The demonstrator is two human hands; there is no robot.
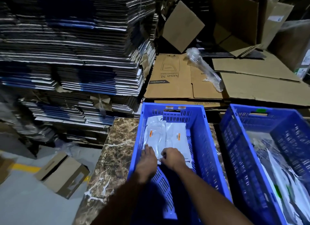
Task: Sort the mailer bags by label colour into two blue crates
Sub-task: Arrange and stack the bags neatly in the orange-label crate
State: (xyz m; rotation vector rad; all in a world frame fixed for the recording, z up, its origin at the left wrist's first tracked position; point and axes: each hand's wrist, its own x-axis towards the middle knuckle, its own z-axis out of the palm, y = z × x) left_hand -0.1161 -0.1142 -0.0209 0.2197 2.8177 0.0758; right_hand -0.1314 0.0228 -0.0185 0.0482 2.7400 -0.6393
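Dim storeroom: I see a marble desk [115, 151], flattened card stacks [70, 57] left, loose cartons [184, 77] behind. Left crate [208, 140] holds white mailers [174, 137] with orange labels; both hands are inside it. Left hand [147, 161] lies flat, fingers spread, on a mailer; right hand [172, 157] pinches a mailer edge. Right crate [234, 149] holds green-label mailers [283, 177].

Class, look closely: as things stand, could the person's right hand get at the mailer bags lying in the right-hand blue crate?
Probably yes. The right hand is inside the left crate, but the right crate stands just beside it, open-topped, its mailer bags uncovered.
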